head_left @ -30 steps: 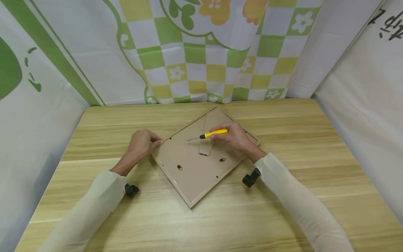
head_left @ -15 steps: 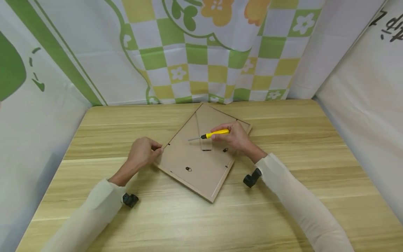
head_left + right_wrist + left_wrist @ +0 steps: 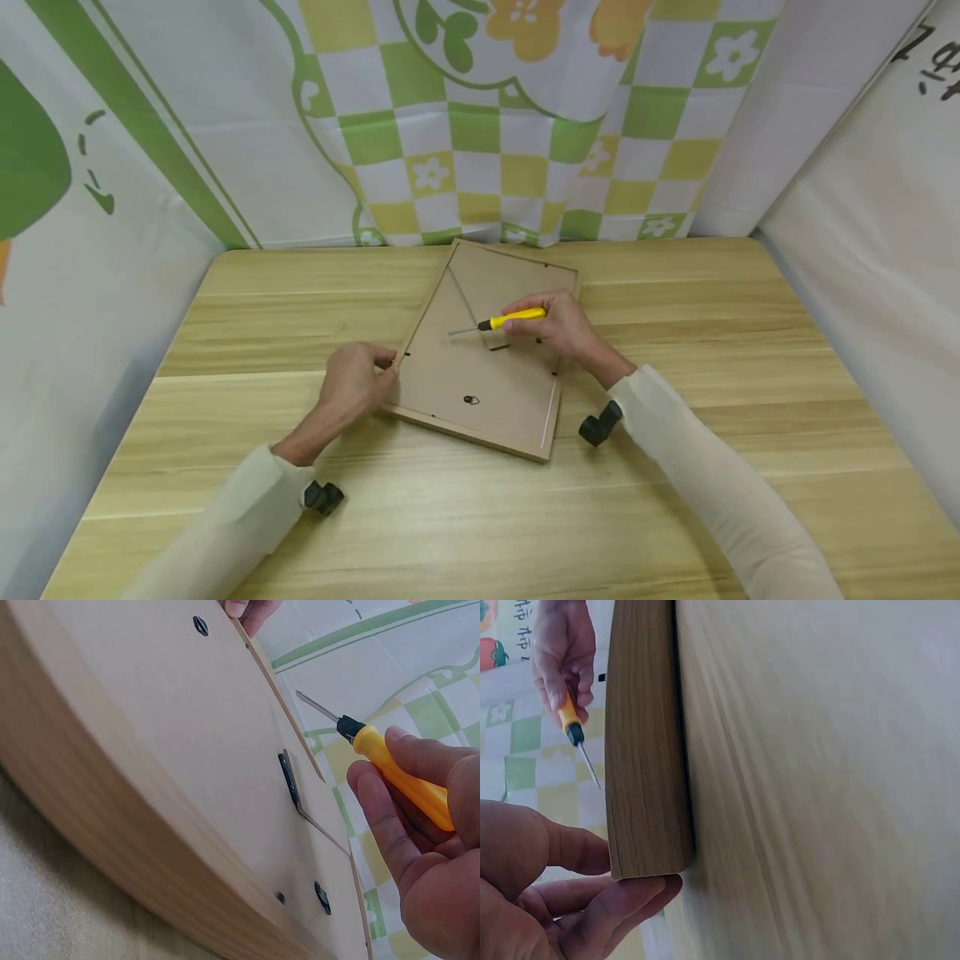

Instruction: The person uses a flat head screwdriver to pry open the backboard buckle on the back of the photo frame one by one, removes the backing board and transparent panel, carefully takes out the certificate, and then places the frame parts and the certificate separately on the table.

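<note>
A wooden picture frame (image 3: 442, 375) lies back side up on the table, turned at an angle, its tan backing board showing a fold-out stand, metal hanging rings and small dark tabs. My left hand (image 3: 356, 383) grips the frame at its left corner; in the left wrist view the fingers (image 3: 622, 900) press against the frame's wooden side (image 3: 649, 750). Above the backing, my right hand (image 3: 558, 323) holds a screwdriver (image 3: 517, 317) by its yellow handle. The screwdriver's metal shaft (image 3: 317, 706) points left, apart from the board.
The wood-grain table (image 3: 675, 417) extends around the frame on every side. A patterned green, yellow and white cloth (image 3: 465, 125) hangs along the back edge, with white sheets at both sides. Small black cameras (image 3: 597, 423) sit at the wrists.
The picture frame has turned counterclockwise on the table, its near corner swinging to the right. My left hand has come slightly nearer with it. The right hand and screwdriver have stayed nearly still.
</note>
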A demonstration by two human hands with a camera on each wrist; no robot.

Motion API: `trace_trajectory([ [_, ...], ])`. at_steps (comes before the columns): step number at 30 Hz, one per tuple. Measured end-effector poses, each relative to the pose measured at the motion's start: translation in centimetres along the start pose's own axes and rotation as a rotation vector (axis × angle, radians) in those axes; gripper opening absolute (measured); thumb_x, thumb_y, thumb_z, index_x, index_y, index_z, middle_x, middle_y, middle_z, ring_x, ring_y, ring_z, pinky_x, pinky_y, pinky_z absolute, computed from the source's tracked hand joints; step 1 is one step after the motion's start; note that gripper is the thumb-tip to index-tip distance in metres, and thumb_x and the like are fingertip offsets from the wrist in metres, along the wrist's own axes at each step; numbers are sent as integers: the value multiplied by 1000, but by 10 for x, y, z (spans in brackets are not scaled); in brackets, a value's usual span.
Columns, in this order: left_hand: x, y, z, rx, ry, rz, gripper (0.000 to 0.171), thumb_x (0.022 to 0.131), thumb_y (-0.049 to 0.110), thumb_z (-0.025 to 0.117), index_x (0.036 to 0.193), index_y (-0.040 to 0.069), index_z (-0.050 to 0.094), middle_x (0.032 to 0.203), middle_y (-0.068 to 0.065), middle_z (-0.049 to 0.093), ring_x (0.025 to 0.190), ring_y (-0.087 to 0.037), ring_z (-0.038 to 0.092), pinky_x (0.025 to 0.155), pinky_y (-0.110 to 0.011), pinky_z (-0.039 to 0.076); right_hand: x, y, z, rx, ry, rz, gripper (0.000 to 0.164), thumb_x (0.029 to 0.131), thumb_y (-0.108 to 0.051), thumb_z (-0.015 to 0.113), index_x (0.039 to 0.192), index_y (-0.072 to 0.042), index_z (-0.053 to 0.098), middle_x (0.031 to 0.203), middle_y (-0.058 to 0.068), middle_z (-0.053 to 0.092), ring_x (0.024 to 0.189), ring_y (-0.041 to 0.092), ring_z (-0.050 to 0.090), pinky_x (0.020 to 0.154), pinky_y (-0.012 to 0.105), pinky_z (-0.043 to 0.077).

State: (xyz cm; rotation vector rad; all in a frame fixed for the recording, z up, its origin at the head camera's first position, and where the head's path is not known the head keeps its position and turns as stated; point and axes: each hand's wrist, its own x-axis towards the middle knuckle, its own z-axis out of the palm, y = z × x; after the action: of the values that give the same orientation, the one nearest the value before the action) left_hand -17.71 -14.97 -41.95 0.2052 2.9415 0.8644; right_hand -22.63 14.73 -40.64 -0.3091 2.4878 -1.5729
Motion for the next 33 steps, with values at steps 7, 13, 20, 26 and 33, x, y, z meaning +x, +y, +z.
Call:
trace_trajectory([
  [7, -8, 9, 8, 19, -13, 15, 32, 80, 6, 55, 109, -2, 66, 97, -18, 70, 74, -22, 64, 57, -29, 50, 0, 0, 2, 19, 3, 18, 27, 75, -20, 76, 100, -10, 72, 104, 9, 68, 76, 10, 55, 59, 17, 46],
  [13, -13, 16, 15, -3, -55, 2, 40, 77, 2, 53, 116, -7, 60, 94, -18, 69, 75, -22, 63, 62, -30, 51, 0, 2, 5, -7, 10, 2, 26, 74, -19, 77, 98, -10, 73, 102, 9, 70, 83, 15, 56, 64, 19, 47],
  [20, -15, 24, 16, -18, -105, 25, 22, 75, -2, 52, 94, -5, 62, 70, -9, 59, 55, -15, 48, 50, -23, 39, -1, 3, 5, -28, 1, -3, 26, 73, -19, 77, 98, -11, 73, 102, 7, 70, 90, 17, 57, 71, 23, 49],
  [26, -15, 25, 14, -26, -132, 6, 27, 76, 0, 53, 100, -3, 63, 77, -11, 65, 56, -13, 49, 51, -23, 41, -1, 3, 5, -43, -2, -26, 25, 73, -19, 77, 97, -11, 73, 100, 6, 70, 91, 18, 59, 74, 25, 49],
  [33, -7, 16, 6, -65, -214, -10, 38, 85, 10, 52, 120, -5, 57, 104, -19, 67, 73, -18, 62, 60, -25, 49, -2, 8, 12, -56, -41, -38, 25, 73, -19, 78, 96, -11, 73, 98, 4, 72, 92, 16, 61, 79, 26, 48],
])
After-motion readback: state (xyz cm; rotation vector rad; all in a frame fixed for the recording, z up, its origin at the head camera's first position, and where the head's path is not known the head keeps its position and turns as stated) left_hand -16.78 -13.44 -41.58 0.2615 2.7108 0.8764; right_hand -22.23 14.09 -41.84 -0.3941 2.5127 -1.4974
